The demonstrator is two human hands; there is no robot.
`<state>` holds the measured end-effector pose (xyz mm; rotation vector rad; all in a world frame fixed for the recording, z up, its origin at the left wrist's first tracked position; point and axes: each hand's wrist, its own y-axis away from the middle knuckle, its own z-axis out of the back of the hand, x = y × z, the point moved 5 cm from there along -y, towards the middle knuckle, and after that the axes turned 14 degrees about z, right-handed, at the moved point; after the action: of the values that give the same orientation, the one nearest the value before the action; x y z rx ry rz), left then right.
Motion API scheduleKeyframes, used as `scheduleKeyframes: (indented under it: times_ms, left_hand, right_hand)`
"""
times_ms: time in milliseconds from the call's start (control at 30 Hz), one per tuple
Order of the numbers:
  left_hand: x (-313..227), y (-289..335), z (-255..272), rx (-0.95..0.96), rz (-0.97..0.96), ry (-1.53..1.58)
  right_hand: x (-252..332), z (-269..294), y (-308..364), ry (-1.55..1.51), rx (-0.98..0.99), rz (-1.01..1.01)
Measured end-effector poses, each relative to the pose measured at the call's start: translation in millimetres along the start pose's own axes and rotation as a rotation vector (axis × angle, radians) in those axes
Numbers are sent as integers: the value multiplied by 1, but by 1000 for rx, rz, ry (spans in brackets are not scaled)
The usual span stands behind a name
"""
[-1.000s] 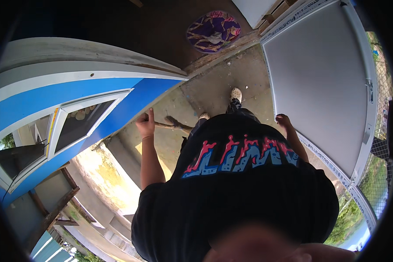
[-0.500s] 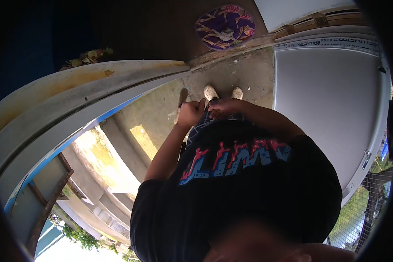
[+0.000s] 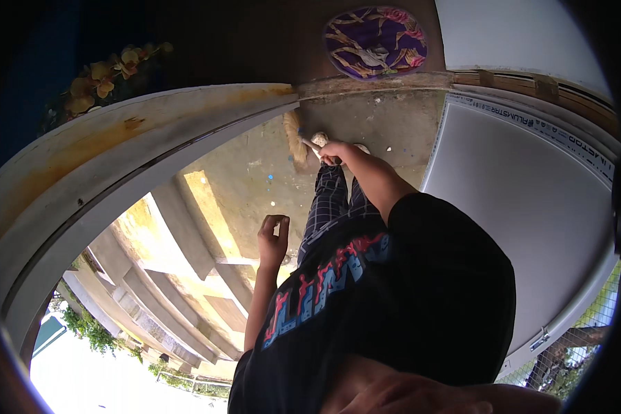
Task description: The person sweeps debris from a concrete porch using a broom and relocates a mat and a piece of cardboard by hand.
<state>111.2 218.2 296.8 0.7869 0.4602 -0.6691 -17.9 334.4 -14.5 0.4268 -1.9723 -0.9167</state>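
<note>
My right hand (image 3: pixel 332 152) is wrapped round the short handle of a soft broom, low in front of my legs. The broom's straw-coloured bristles (image 3: pixel 295 135) point away to the left and rest on or just above the concrete floor (image 3: pixel 255 165). To the left of my body, my left hand (image 3: pixel 274 234) hangs in the air with its fingers loosely curled in. Nothing shows in it. My pale spotted shoes (image 3: pixel 319 139) stand beside the broom, one partly hidden behind my right hand.
A purple patterned mat (image 3: pixel 376 43) lies past the raised doorway sill (image 3: pixel 372 84). A grey door panel (image 3: pixel 524 186) stands to my right. On the left are a pale frame (image 3: pixel 152 138), yellow flowers (image 3: pixel 100 83) and concrete steps (image 3: pixel 186 228). Small scraps dot the floor, one a blue bit (image 3: pixel 270 177).
My hands, close together before, have come apart. The right has reached forward and down with the broom, while the left has drawn back to the left. My body leans further forward.
</note>
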Motion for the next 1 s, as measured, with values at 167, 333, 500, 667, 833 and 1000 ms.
scheduleKeyframes:
  times_ms: [167, 333, 500, 667, 833, 1000]
  left_hand:
    - [105, 95, 7, -36, 401, -71]
    - [170, 136, -7, 88, 589, -131]
    - [203, 146, -5, 66, 699, -9]
    - [185, 146, 1, 23, 637, 84]
    - [217, 191, -8, 19, 704, 119]
    - [317, 275, -17, -88, 940, 351]
  right_hand:
    - [-31, 33, 80, -667, -91, -63]
    - [-23, 76, 218, -1795, -81, -210]
    - [-70, 69, 241, -1112, -739, -194]
    - [-94, 93, 143, -1341, -964, -236]
    - [-61, 16, 96, -761, -670, -358]
    - [6, -54, 125, 37, -334, -180]
